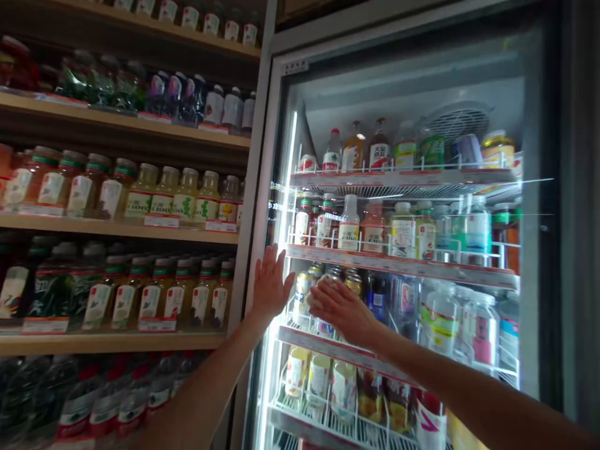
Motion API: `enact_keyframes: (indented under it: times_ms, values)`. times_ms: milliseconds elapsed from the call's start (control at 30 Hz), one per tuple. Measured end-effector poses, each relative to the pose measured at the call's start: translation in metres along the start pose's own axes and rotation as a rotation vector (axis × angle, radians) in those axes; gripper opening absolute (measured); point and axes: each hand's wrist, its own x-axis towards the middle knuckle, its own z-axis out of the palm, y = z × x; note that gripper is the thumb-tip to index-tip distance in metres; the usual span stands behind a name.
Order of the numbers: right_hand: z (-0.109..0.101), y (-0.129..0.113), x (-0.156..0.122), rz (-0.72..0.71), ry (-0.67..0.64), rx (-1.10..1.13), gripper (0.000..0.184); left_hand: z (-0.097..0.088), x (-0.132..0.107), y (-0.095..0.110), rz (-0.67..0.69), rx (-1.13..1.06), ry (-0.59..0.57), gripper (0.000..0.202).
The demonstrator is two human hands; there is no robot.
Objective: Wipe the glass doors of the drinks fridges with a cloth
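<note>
Left hand [270, 281] open wide, fingers spread, at the edge of the glass fridge door [412, 81]; right hand [340, 310] open, narrower, empty, flat over the glass before cans [304, 294]; wooden shelves [117, 222] of bottles stand just left.

the left hand [272, 281] stands upright with its fingers spread and its palm toward the glass door [403, 94] of a lit drinks cooler, close to the door's white left frame. the right hand [338, 309] reaches across from the right, held flat with its fingers pointing left, in front of a cluster of metal drink cans [304, 294]. the cans stand upright behind the glass, crowded together on a white wire rack, their tops catching the light. the right fingers partly hide them, and neither hand grips anything.
</note>
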Motion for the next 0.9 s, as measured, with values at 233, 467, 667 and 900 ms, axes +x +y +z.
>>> enact_keyframes:
  times_ms: [233,467,667,900]
  values:
    - [-0.037,0.054,-0.014,0.479,0.136,-0.177,0.047,0.029,-0.001,0.068,0.068,-0.146,0.042,0.054]
    - [-0.022,-0.001,-0.078,0.224,-0.010,-0.139,0.040,0.044,-0.008,0.074,0.069,-0.148,0.080,0.053]
    - [-0.049,0.046,-0.069,0.642,0.147,-0.245,0.047,0.044,-0.007,0.071,0.063,-0.165,0.057,0.055]
    - [-0.018,-0.017,-0.088,0.376,-0.017,-0.096,0.046,0.045,-0.007,0.069,0.090,-0.174,0.092,0.055]
